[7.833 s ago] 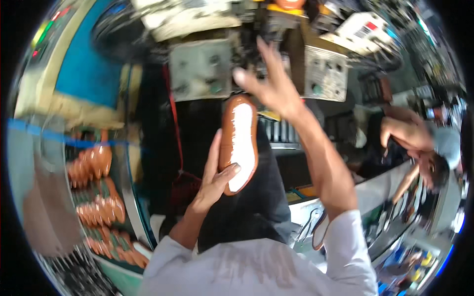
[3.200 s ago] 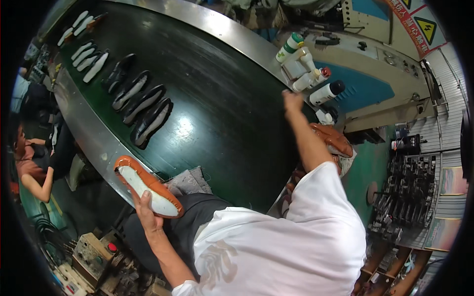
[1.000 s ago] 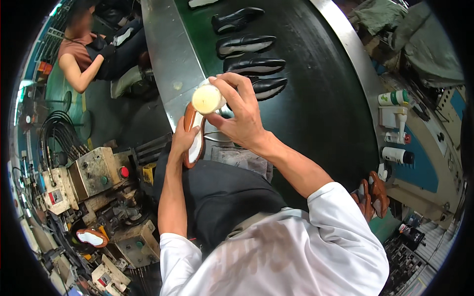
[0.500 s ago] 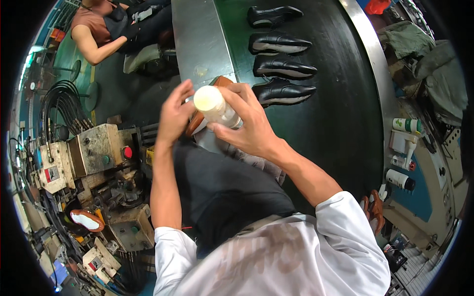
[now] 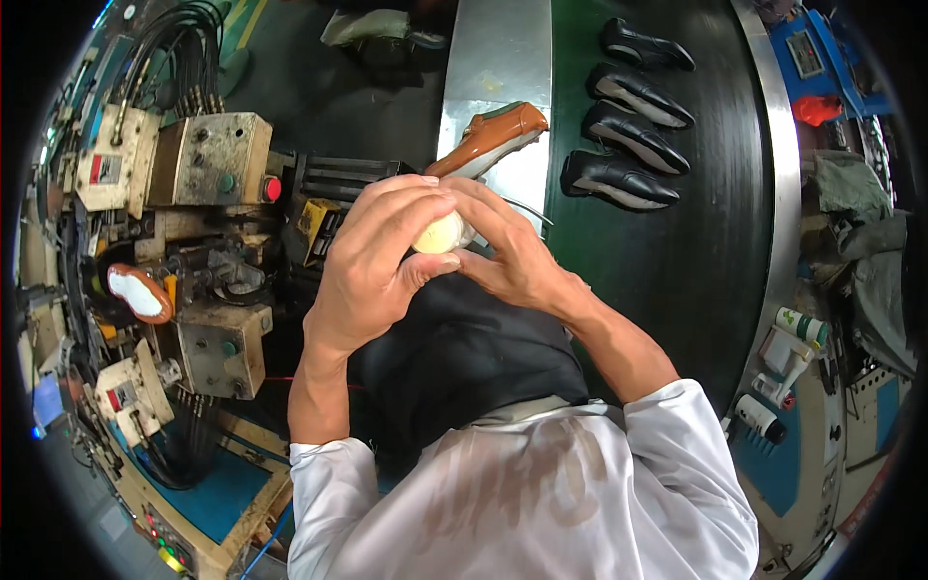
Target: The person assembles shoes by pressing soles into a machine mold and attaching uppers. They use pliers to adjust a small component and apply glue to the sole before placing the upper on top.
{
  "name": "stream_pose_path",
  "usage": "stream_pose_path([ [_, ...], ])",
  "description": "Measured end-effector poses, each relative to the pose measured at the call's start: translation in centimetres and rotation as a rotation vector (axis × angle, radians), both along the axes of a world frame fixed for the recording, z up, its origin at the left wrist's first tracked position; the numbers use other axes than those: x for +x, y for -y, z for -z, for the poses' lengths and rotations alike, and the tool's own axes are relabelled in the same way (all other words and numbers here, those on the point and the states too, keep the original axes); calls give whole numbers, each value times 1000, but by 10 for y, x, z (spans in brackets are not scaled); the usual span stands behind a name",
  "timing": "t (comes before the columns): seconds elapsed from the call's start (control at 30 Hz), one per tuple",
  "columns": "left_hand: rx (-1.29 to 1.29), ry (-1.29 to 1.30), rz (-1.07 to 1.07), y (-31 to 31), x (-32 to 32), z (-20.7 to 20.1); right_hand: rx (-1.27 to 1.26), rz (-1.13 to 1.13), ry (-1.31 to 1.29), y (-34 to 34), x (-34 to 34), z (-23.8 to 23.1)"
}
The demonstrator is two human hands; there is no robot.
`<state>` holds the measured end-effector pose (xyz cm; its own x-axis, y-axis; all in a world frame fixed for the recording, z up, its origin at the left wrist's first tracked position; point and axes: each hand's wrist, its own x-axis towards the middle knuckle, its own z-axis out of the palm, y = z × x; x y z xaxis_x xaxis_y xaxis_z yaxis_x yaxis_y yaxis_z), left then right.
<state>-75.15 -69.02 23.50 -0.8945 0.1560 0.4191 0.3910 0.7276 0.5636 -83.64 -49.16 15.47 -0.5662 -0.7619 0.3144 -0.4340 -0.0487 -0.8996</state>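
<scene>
White shirt [image 5: 541,483]: stained across the front, nearest, above dark trousers [image 5: 464,358].
Left hand [image 5: 362,266]: fingers arched over the pale yellow round end of a small container [image 5: 442,235], thumb along its lower edge.
Right hand [image 5: 517,256]: fingers and thumb curled around the container's other side, gripping it.
Container: between both hands, above the trousers, mostly hidden by fingers.
Brown shoe [image 5: 498,135]: just beyond the hands, on its side on the metal ledge [image 5: 498,43], pale sole partly showing.
Black shoes [image 5: 619,181]: four in a row on the dark belt [image 5: 735,232], right of the ledge.
Machine [image 5: 220,159]: to the left, holding another brown shoe [image 5: 143,295], white sole showing.
Bottles [image 5: 761,419]: beyond the belt, far right.
</scene>
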Motion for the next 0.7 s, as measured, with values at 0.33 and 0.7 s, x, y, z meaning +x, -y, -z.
stream_pose_path([
  [0.33, -39, -91, -293, -29, 47, 56, 54, -25, -30, -3, 30, 41],
  [0.7, 155, 403, -295, -22, 46, 78, 82, 44, -85, 9, 22, 114],
])
